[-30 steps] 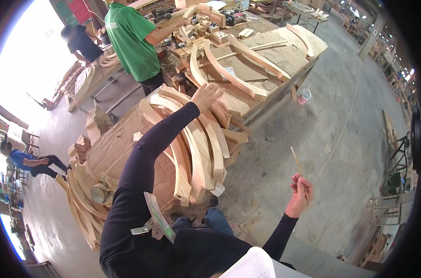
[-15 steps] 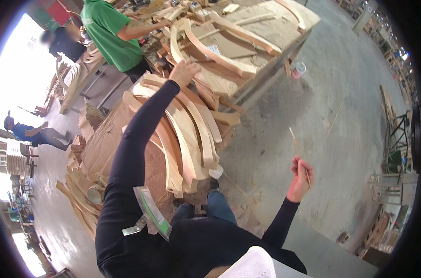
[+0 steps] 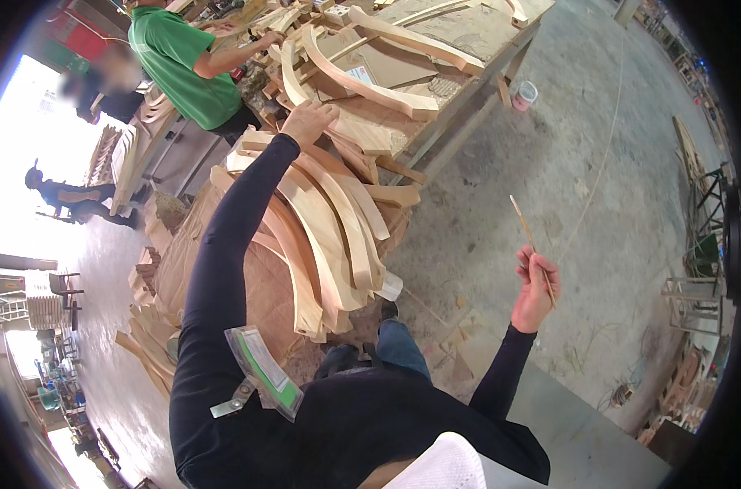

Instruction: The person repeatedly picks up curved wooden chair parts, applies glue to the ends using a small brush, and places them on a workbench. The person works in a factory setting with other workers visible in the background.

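Out to the right, my right hand [image 3: 533,289] is closed round a thin wooden-handled stick with a pale tip [image 3: 524,222], which looks like a fine paintbrush. It points up and away, above bare concrete floor. My left arm reaches forward across a stack of curved wooden pieces [image 3: 321,232]. My left hand [image 3: 308,122] is at the far end of that stack, close to the workbench edge. Its fingers are loosely bent and apart, with nothing seen in them; whether they touch the wood is unclear. The pieces lie side by side on brown sheeting [image 3: 183,261].
A workbench [image 3: 460,98] beyond holds more curved pieces [image 3: 370,85] and cardboard. A co-worker in a green shirt [image 3: 171,69] stands at its left side. A small tub [image 3: 524,95] stands on the floor by the bench. Offcuts [image 3: 150,346] are heaped at left. Another person [image 3: 69,196] is farther off.
The view has shifted slightly. My right hand still holds the brush-like stick, and my left hand stays near the stack's far end. The distant person at left has changed posture.
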The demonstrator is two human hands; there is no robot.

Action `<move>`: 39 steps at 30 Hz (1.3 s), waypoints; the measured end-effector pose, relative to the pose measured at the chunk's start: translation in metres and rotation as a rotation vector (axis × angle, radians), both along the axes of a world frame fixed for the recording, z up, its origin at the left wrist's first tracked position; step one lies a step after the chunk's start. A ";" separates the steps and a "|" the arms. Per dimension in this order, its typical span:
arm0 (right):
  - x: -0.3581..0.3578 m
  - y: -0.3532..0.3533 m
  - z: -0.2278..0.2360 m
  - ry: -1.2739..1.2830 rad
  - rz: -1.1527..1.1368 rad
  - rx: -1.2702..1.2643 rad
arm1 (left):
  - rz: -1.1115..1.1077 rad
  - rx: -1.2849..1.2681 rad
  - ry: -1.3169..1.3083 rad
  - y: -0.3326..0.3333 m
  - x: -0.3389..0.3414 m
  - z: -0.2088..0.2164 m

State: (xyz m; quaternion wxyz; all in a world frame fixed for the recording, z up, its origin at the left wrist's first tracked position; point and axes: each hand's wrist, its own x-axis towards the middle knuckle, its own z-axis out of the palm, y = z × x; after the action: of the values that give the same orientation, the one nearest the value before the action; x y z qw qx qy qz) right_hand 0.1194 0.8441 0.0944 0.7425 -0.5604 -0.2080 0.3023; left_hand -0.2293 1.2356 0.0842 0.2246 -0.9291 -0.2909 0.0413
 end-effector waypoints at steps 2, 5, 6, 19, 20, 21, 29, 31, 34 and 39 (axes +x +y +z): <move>0.001 0.000 0.001 0.005 -0.007 0.004 | -0.002 -0.027 0.026 0.000 0.005 0.004; 0.002 0.001 0.000 0.017 -0.015 0.013 | -0.001 -0.059 0.058 0.005 0.009 0.011; 0.003 0.000 -0.002 0.022 -0.016 0.014 | -0.008 -0.061 0.055 0.008 0.008 0.009; 0.010 -0.011 -0.012 0.025 -0.011 -0.009 | -0.116 0.058 -0.071 0.013 0.016 0.002; 0.009 -0.010 -0.011 0.022 -0.020 -0.007 | -0.121 0.076 -0.067 0.013 0.017 0.002; 0.008 -0.009 -0.010 0.020 -0.029 -0.007 | -0.115 0.087 -0.066 0.012 0.018 0.001; 0.011 -0.012 -0.013 0.007 -0.005 0.007 | -0.102 0.203 -0.029 0.009 0.025 0.016; 0.011 -0.012 -0.014 0.011 -0.011 0.006 | -0.125 0.183 -0.071 0.011 0.025 0.021; 0.011 -0.012 -0.013 0.014 -0.004 0.020 | -0.113 0.128 -0.078 0.013 0.025 0.028; 0.010 -0.013 -0.009 0.035 -0.071 -0.005 | -0.065 0.136 0.032 0.014 0.039 0.064</move>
State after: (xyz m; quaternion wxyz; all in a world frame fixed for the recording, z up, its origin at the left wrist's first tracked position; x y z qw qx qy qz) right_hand 0.1296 0.8309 0.0855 0.7549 -0.5639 -0.1742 0.2860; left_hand -0.1905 1.2498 0.1487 0.2932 -0.9199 -0.2589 0.0291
